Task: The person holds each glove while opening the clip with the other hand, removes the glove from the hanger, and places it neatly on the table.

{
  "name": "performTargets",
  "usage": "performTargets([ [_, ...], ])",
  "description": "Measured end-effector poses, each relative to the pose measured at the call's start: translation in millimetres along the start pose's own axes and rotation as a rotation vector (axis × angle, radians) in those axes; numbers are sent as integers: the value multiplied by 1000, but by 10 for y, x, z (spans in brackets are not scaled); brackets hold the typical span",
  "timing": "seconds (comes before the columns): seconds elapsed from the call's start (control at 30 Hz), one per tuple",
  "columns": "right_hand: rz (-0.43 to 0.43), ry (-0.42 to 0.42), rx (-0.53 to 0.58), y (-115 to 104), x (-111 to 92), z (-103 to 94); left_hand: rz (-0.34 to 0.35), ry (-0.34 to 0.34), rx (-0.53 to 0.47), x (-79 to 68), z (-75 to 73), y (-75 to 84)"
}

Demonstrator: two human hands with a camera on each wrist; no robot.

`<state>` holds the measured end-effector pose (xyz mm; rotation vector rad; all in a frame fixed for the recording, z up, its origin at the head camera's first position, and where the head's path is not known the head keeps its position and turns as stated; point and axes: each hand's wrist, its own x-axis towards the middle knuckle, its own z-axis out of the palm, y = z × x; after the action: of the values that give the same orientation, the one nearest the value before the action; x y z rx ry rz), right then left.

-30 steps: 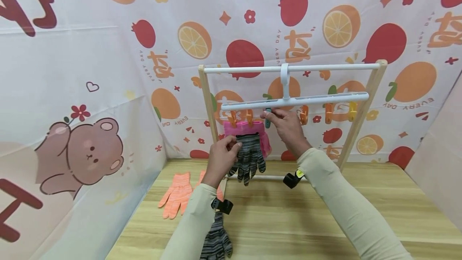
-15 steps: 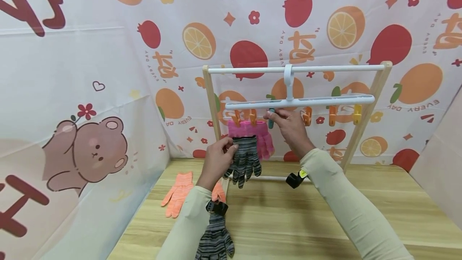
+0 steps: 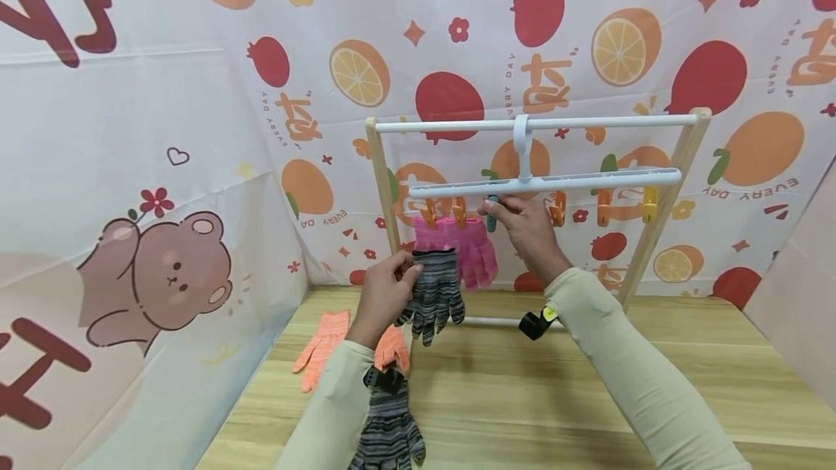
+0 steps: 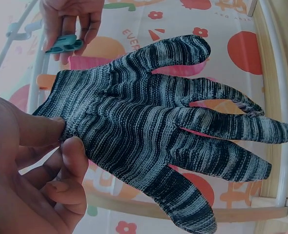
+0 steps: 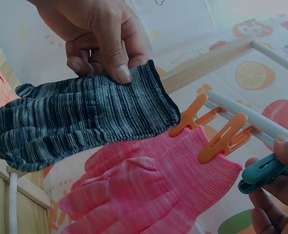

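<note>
My left hand (image 3: pixel 385 292) pinches a black-and-grey striped knit glove (image 4: pixel 139 112) near its cuff; its fingers point down in front of the rack. My right hand (image 3: pixel 525 231) holds a teal clothespin (image 5: pixel 262 171) between thumb and fingers, just under the pale blue hanger (image 3: pixel 555 183). Pink gloves (image 5: pixel 149 180) hang behind the striped one, their cuff gripped by two orange clothespins (image 5: pixel 224 138) on the hanger. In the right wrist view the striped cuff overlaps the pink gloves and stands apart from the teal clothespin.
The hanger hooks over the white top rod (image 3: pixel 451 126) of a wood-sided rack (image 3: pixel 381 180). Orange and yellow clothespins (image 3: pixel 649 205) hang at its right. Orange gloves (image 3: pixel 326 343) and another striped glove (image 3: pixel 392 426) lie on the wooden table (image 3: pixel 496 405), partly behind my left arm.
My left hand has drawn the striped glove left and slightly down, uncovering more of the pink gloves. The right hand stays at the teal clothespin under the hanger.
</note>
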<state>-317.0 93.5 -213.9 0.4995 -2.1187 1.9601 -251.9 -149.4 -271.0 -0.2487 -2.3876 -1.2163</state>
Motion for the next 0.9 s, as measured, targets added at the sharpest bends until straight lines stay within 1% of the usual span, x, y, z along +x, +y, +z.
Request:
performTargets([
  [0.13, -13, -3, 11, -8, 5, -11, -4, 1, -10, -25, -36, -17],
  [0.43, -28, -15, 26, 8, 13, -20, -19, 26, 37, -67, -159, -67],
  [0.6, -34, -19, 36, 9, 8, -18, -13, 32, 58, -71, -223, -82],
  [0.9, -30, -12, 37, -9, -1, -9, -18, 50, 80, -98, -364, -136],
])
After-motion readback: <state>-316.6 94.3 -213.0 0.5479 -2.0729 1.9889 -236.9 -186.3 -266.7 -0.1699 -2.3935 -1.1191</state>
